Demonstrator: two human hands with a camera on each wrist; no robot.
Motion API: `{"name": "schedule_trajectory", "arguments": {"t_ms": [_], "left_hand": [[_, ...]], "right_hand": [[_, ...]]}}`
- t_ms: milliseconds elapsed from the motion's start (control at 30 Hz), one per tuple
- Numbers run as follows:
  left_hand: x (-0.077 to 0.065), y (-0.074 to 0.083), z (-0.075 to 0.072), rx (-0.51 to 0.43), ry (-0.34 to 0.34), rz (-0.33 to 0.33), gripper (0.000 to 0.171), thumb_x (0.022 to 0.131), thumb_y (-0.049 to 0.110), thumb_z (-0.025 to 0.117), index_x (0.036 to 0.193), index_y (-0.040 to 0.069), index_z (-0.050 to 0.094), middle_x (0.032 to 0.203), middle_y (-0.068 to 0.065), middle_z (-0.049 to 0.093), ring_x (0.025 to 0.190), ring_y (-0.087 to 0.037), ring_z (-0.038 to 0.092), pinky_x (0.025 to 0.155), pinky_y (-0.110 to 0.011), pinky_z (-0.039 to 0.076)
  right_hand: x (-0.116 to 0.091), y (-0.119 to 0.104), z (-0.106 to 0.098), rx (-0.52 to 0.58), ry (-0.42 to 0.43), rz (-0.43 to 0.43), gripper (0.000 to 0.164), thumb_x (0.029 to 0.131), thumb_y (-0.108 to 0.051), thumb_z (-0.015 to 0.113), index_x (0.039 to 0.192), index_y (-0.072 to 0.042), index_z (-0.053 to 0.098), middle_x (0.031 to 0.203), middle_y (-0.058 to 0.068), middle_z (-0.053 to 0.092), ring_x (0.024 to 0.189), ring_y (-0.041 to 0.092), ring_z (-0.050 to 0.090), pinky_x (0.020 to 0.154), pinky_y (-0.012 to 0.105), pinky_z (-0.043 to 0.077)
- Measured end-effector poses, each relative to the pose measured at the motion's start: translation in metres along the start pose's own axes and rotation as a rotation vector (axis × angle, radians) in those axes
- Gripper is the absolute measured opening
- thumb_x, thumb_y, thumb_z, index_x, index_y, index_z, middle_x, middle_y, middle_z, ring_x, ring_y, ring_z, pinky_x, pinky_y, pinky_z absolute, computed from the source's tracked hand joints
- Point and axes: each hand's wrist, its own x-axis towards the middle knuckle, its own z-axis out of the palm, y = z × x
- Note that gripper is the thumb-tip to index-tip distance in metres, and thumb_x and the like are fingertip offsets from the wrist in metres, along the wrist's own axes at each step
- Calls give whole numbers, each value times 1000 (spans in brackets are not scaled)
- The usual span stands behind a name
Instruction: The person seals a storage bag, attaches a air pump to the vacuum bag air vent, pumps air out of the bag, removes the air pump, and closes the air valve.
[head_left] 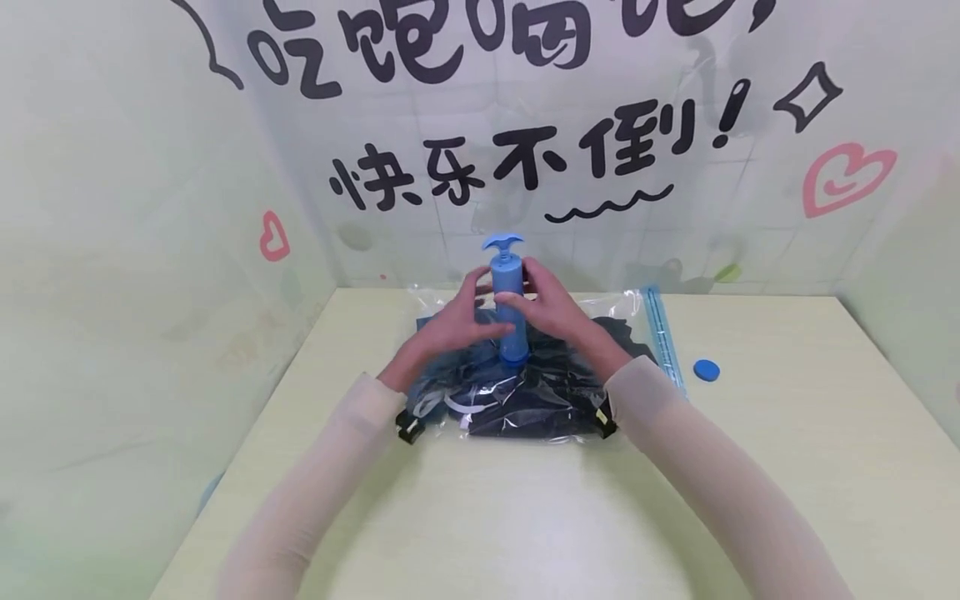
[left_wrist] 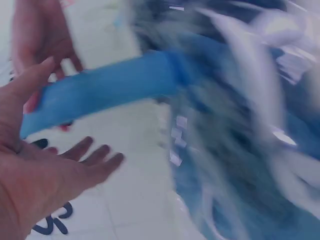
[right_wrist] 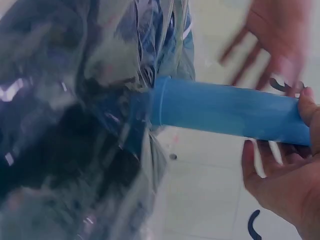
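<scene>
A blue hand pump [head_left: 511, 308] with a T-shaped handle stands upright on a clear plastic vacuum bag [head_left: 525, 417] filled with dark clothing. My right hand [head_left: 551, 304] holds the upper barrel, its thumb across the near side and fingers curled behind. In the right wrist view, that hand [right_wrist: 290, 180] has its thumb and fingers at the handle end of the barrel. Opposite it, my left hand [head_left: 457, 321] is spread around the pump's left side. The left wrist view shows this left hand [left_wrist: 50, 175] with fingers extended and a gap to the barrel.
A round blue cap [head_left: 707, 370] lies on the pale table [head_left: 525, 517] to the right of the bag. The bag's blue zip strip [head_left: 666, 342] runs along its right edge. Behind the table rises a wall covering [head_left: 465, 242] with black lettering.
</scene>
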Motion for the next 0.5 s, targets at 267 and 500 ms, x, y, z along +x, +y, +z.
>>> {"name": "schedule_trajectory", "arguments": {"t_ms": [267,500], "left_hand": [[31,14,21,-334,167,86,70,91,3,76,149,-1,37,142,-20,50,128,-30,52,100,-41,47],[46,19,27,-238,306,202,32,91,3,72,120,-6,60,113,-15,63,99,-22,59,84,-32,49]], "right_hand": [[-1,-22,-41,-143,-185,107,43,104,-21,61,133,9,51,128,24,59,116,38,61,94,46,51],[10,-47,-42,-332,-67,-42,40,100,-31,68,126,-2,58,113,13,62,96,28,62,80,41,52]]}}
